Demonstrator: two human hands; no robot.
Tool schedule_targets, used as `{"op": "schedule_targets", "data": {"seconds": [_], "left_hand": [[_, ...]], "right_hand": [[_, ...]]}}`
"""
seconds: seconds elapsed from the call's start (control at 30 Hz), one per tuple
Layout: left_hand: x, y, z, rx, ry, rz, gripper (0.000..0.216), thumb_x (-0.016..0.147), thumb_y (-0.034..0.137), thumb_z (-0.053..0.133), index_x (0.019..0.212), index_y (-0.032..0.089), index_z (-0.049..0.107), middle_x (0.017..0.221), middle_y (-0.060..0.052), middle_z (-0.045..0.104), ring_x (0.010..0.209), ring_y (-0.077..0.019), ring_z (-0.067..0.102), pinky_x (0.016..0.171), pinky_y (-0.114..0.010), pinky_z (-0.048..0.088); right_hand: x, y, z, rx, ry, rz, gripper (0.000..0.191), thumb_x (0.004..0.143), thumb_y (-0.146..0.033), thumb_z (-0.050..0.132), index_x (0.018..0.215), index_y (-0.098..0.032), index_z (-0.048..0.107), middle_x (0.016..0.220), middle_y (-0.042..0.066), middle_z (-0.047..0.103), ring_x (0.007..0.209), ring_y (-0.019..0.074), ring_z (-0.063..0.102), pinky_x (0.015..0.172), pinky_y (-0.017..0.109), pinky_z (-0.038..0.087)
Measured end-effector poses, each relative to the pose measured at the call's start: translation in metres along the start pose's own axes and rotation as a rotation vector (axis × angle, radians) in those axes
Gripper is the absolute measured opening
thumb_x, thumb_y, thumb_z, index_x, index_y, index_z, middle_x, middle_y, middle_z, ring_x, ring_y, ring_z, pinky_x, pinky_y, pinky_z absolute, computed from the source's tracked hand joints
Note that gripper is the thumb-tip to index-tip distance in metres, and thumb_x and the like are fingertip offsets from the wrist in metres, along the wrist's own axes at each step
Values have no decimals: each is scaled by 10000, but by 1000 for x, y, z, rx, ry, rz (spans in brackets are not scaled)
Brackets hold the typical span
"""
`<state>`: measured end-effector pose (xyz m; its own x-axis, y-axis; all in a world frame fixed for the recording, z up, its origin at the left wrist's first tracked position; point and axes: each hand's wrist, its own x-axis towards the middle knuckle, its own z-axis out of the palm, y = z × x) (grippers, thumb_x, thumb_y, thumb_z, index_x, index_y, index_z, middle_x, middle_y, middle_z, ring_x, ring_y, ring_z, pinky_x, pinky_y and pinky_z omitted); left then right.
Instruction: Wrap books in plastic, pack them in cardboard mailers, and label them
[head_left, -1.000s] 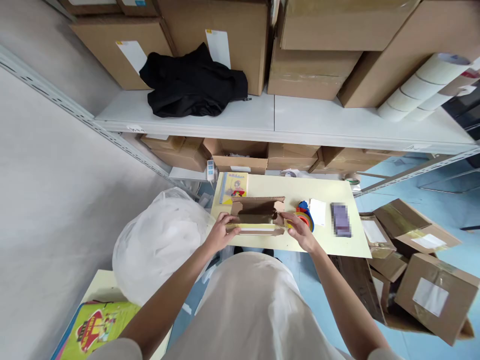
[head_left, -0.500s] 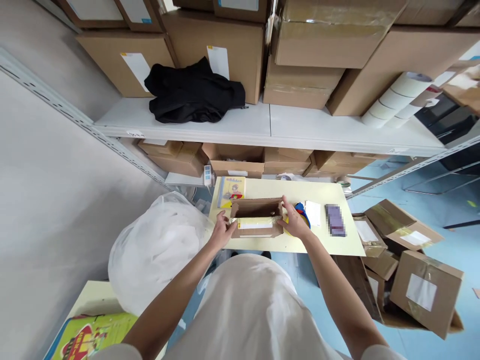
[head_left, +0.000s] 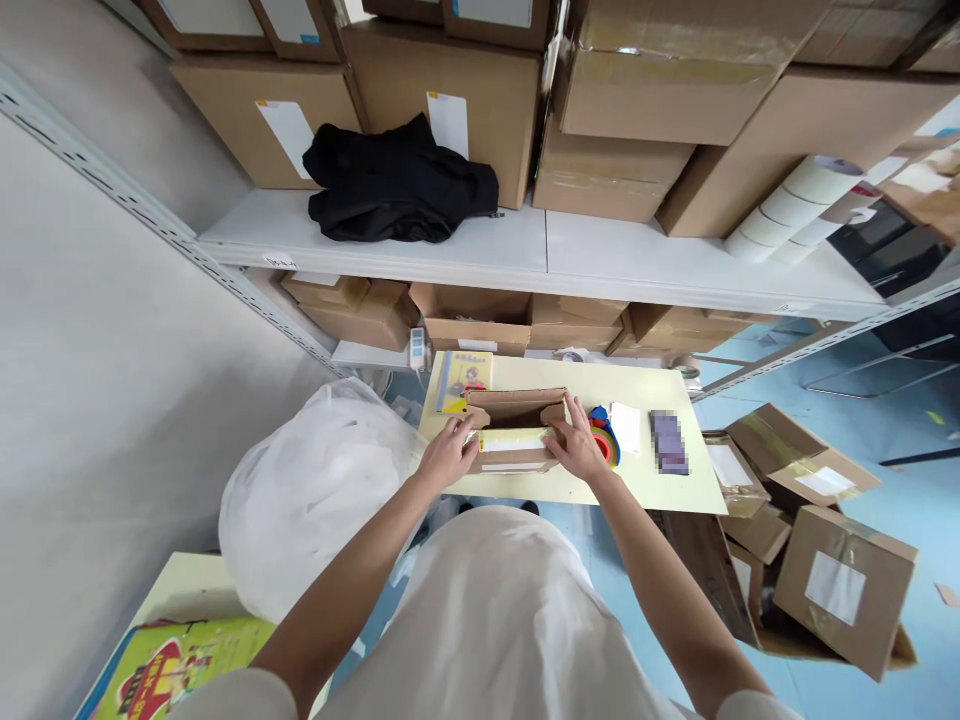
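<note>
A small brown cardboard box (head_left: 512,447) with a white label and yellowish tape lies on the pale yellow table (head_left: 667,488), its top flaps standing up. My left hand (head_left: 448,455) presses on the box's left end, fingers wrapped over the corner. My right hand (head_left: 576,445) lies on the right end flap, fingers stretched along it. Just right of that hand sits a red, yellow and blue tape dispenser (head_left: 606,440). A yellow picture book (head_left: 465,378) lies behind the box at the table's back left.
A white card (head_left: 625,426) and a dark flat item (head_left: 667,441) lie on the table's right. A stuffed white plastic bag (head_left: 319,490) stands at left. Loose cardboard boxes (head_left: 832,560) litter the floor at right. Shelves behind hold cartons, a black garment (head_left: 401,185) and paper rolls (head_left: 795,205).
Both hands have tilted the box up and moved from its front edge onto its two ends, pushing the flaps in. The camera shifted slightly.
</note>
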<state>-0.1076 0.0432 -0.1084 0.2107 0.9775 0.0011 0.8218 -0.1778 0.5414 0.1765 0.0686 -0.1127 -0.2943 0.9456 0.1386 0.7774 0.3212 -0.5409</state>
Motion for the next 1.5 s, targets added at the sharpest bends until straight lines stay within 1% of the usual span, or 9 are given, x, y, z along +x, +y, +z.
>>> {"op": "schedule_targets", "data": {"seconds": [0.1, 0.23, 0.33, 0.47, 0.67, 0.83, 1.03, 1.23, 1.5], "left_hand": [[3, 1, 0, 43, -43, 30, 452, 905, 346, 434, 1338, 215, 448, 1144, -113, 560, 1001, -246, 602, 841, -362, 504], [1, -1, 3, -23, -4, 82, 457, 915, 326, 423, 1359, 216, 415, 1155, -105, 557, 1046, -231, 580, 883, -357, 491], [-3, -4, 6, -49, 18, 92, 447, 920, 308, 413, 1358, 218, 410, 1170, -102, 546, 1053, -224, 578, 886, -358, 494], [-2, -5, 6, -39, -7, 93, 436, 922, 305, 409, 1350, 221, 417, 1159, -100, 541, 1054, -227, 579, 889, -362, 496], [-2, -2, 6, -81, -6, 60, 414, 925, 331, 405, 1323, 218, 423, 1154, -101, 515, 1074, -231, 564, 912, -383, 485], [-5, -5, 12, -146, 8, 69, 277, 916, 344, 410, 1130, 207, 521, 1060, -91, 518, 1004, -226, 582, 862, -385, 501], [-15, -8, 21, -305, 144, -69, 703, 810, 438, 602, 1365, 164, 268, 1220, -158, 505, 864, -196, 623, 772, -373, 527], [-23, 2, 18, -244, -69, 58, 754, 815, 393, 621, 1458, 240, 257, 1298, -136, 473, 1228, -276, 482, 1003, -415, 428], [30, 5, 24, -125, -21, 35, 707, 867, 433, 540, 1471, 206, 250, 1370, -170, 428, 1280, -306, 438, 1011, -440, 415]], "right_hand": [[4, 4, -3, 52, -58, -19, 348, 857, -371, 529, 1096, -150, 651, 1571, 111, 134, 1423, 343, 205, 1080, 463, 354], [0, 13, 1, 134, -54, -45, 439, 856, -395, 527, 1244, -190, 522, 1513, 141, 281, 1339, 293, 393, 1049, 456, 400], [2, 18, 4, 188, 40, -12, 755, 797, -436, 603, 1420, -166, 272, 1438, 200, 362, 1272, 311, 456, 1003, 506, 430], [16, 21, 4, 296, 87, 82, 1121, 699, -412, 711, 1481, -176, -57, 1490, 234, 229, 1249, 314, 463, 933, 487, 481], [23, 25, -1, 250, -42, -12, 736, 769, -341, 637, 1397, -204, 280, 1361, 153, 427, 1277, 287, 434, 1046, 494, 383], [14, 21, 2, 207, -87, -75, 554, 904, -338, 442, 1421, -219, 280, 1513, 141, 237, 1421, 240, 230, 1121, 452, 299], [-13, 16, 3, 207, -146, -3, 831, 826, -487, 575, 1489, -209, 158, 1576, 153, 72, 1455, 294, 69, 1122, 494, 266], [-64, 10, 4, 214, -190, 60, 1117, 699, -404, 738, 1508, -251, -17, 1584, 144, 31, 1452, 316, 11, 1127, 531, 231], [-22, 16, 8, 217, -92, 203, 1097, 666, -206, 752, 1503, -291, 49, 1568, 146, 117, 1445, 325, 112, 1072, 543, 337]]}}
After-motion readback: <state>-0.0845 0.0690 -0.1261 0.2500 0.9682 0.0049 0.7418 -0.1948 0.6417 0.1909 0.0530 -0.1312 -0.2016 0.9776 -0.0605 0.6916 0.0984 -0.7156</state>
